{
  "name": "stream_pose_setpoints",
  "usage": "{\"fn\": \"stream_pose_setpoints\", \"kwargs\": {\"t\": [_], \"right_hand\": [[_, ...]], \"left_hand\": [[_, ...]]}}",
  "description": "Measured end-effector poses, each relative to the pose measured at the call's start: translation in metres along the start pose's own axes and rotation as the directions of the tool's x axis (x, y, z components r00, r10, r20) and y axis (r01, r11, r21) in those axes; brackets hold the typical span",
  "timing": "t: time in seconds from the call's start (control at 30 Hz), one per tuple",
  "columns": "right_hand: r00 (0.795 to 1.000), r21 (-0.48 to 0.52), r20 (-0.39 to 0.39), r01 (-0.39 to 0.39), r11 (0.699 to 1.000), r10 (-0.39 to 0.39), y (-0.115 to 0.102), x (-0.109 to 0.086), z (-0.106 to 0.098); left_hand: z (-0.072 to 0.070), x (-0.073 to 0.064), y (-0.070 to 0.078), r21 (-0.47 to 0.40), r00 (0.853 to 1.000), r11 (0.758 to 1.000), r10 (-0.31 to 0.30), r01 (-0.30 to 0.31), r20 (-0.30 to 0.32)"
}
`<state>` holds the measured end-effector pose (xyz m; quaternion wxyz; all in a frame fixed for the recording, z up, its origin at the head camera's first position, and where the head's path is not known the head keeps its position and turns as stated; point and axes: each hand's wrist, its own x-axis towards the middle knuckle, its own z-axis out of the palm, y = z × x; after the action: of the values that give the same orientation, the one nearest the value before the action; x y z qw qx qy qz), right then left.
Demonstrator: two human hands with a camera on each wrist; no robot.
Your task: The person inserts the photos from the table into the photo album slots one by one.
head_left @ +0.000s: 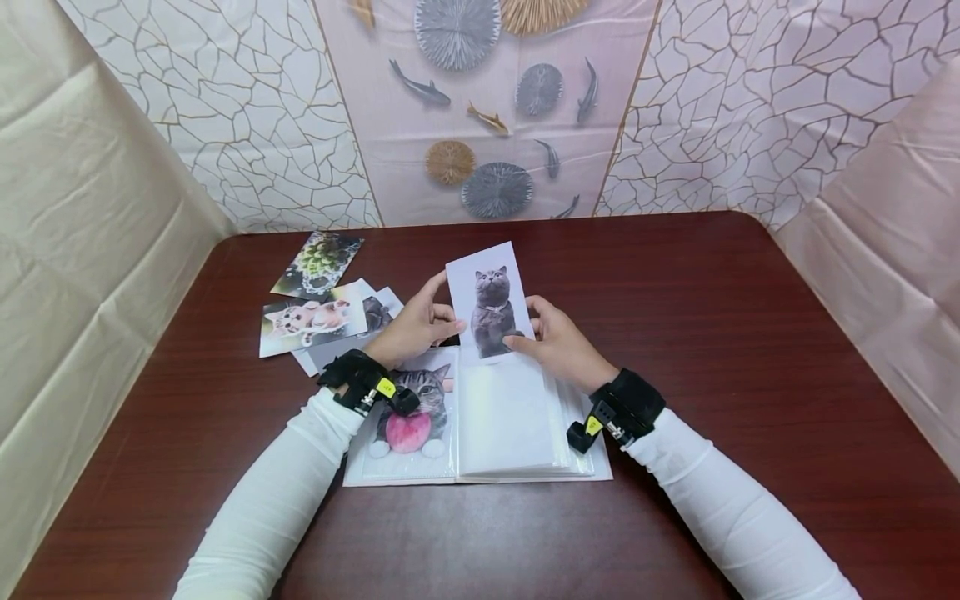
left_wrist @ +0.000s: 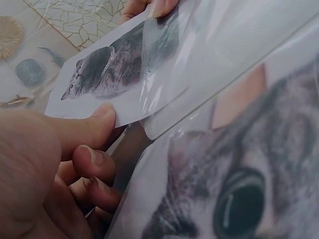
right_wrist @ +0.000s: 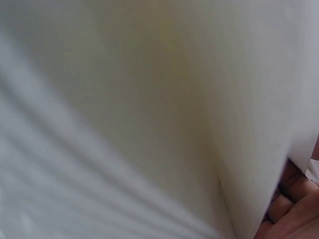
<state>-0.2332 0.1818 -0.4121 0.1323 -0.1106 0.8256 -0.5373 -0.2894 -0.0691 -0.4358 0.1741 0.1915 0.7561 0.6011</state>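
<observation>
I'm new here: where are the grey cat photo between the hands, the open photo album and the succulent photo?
Grey cat photo (head_left: pixel 492 315): head view, on the printed cat's chest.
Open photo album (head_left: pixel 508 421): head view, on its blank right-hand page.
Succulent photo (head_left: pixel 320 262): head view, on the printed green plant.

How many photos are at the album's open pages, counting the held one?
2: the seated-cat photo, partly in the right pocket; the pink-heart cat photo, on the left page. More may be hidden beneath.
</observation>
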Motion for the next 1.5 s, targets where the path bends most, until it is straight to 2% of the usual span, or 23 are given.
{"fn": "stream_pose_setpoints", "kwargs": {"t": [0.33,0.67,0.77,0.87,1.0,1.3,1.5], "right_hand": [[0.999,0.006,0.002,0.033,0.999,-0.033,0.0007,0.0001,-0.0007],[0.999,-0.007,-0.003,0.039,0.999,-0.039,0.0001,-0.0006,-0.0006],[0.999,-0.004,0.000,0.036,0.999,-0.036,-0.0003,-0.0008,-0.0003],[1.000,0.004,0.003,0.031,1.000,-0.031,-0.0008,-0.0010,0.0001],[0.999,0.000,0.007,0.032,0.999,-0.032,-0.0012,-0.0014,0.0002],[0.997,-0.025,0.010,0.072,0.997,-0.072,-0.0003,-0.0023,-0.0002],[0.998,-0.004,0.014,0.060,0.998,-0.060,-0.0002,-0.0019,-0.0005]], "left_hand": [[-0.0015,0.0001,-0.0012,0.021,0.998,0.999,-0.030,0.029,0.058],[0.0003,0.0014,0.0003,0.048,0.998,0.998,-0.048,0.047,0.037],[0.0011,0.0015,0.0003,0.027,1.000,0.999,-0.023,0.022,0.011],[0.0020,0.0024,-0.0012,0.014,0.999,0.999,0.033,-0.032,-0.014],[0.0022,0.0028,-0.0031,0.030,0.996,0.996,0.085,-0.085,-0.027],[0.0021,0.0021,-0.0033,0.046,0.997,0.996,0.072,-0.071,-0.037],[0.0017,0.0023,-0.0041,0.040,0.996,0.997,0.075,-0.073,-0.038]]}}
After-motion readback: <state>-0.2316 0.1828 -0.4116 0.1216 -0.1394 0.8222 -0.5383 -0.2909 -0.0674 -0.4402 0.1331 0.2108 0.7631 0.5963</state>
